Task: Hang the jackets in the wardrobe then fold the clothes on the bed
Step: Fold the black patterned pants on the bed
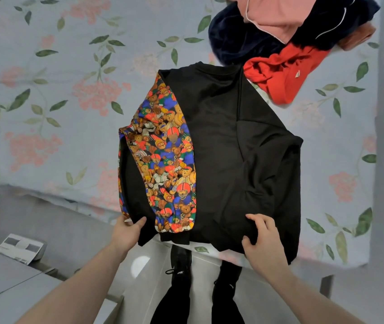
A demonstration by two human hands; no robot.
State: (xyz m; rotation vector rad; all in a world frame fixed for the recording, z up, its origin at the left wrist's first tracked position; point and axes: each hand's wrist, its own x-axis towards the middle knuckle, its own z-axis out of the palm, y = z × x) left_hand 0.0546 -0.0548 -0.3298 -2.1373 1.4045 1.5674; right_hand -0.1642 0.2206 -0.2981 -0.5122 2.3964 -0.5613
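Head view — hands (127, 230) on sweatshirt (221, 148)

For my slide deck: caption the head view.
Both hands hold black bear-print-sleeved sweatshirt's hem on floral bedsheet.

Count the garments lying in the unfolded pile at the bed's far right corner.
4 visible: a pink garment on top, a navy one with white piping under it, a rust-orange one at the right edge, a red one nearest. More may be hidden underneath.
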